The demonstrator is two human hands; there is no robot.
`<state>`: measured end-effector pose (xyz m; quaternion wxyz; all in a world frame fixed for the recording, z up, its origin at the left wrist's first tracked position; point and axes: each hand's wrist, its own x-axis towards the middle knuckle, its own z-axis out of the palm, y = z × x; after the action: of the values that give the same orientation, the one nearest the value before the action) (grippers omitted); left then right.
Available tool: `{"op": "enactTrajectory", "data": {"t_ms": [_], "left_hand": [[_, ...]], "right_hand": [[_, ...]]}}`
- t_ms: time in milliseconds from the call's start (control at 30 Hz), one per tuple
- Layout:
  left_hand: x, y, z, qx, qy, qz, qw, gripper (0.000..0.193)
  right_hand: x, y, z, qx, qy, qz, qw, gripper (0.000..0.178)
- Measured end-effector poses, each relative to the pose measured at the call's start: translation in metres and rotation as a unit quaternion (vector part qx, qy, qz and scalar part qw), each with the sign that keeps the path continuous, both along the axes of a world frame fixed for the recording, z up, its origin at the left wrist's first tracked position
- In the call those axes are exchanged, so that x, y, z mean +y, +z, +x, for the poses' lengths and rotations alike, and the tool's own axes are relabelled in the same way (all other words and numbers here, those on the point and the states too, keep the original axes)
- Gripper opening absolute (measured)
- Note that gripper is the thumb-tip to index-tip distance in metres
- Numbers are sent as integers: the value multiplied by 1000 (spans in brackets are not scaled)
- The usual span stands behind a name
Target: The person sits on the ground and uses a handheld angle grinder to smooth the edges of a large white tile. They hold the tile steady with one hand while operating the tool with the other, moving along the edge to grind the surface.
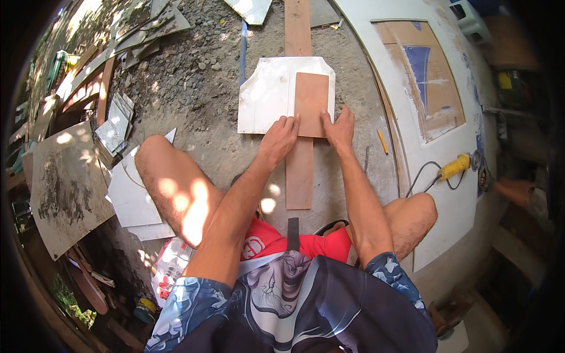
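The person sitting here wears a dark shirt (365,312) with a swirling grey-and-white print (279,288) down its front. At the shirt's two sides sit short blue sleeves, left (191,303) and right (395,277), patterned in paler blue and white. Just past the shirt's hem show red shorts (323,247) with a white emblem (253,247) and a black strap (293,235) over them.

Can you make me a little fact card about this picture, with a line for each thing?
Left hand: at the brown board's lower left corner
Right hand: thumb at the brown board's right edge
Brown board: lying on the white board
White board: lying across a plank
Pencil: yellow, on the ground to the right
Power tool: yellow, with a cord, further right
Stones: grey, upper left
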<state>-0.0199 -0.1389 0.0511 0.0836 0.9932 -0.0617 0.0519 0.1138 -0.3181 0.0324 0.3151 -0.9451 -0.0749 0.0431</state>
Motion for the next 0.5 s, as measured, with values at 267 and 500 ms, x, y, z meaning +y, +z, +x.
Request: {"op": "enactTrajectory", "data": {"t_ms": [267,500], "left_hand": [[-1,5,-3,9,0,13,1000,65],[-3,25,-1,31,47,-99,993,73]], "right_hand": [[2,1,26,192,-15,43,980,64],[10,7,32,243,-10,4,970,65]]}}
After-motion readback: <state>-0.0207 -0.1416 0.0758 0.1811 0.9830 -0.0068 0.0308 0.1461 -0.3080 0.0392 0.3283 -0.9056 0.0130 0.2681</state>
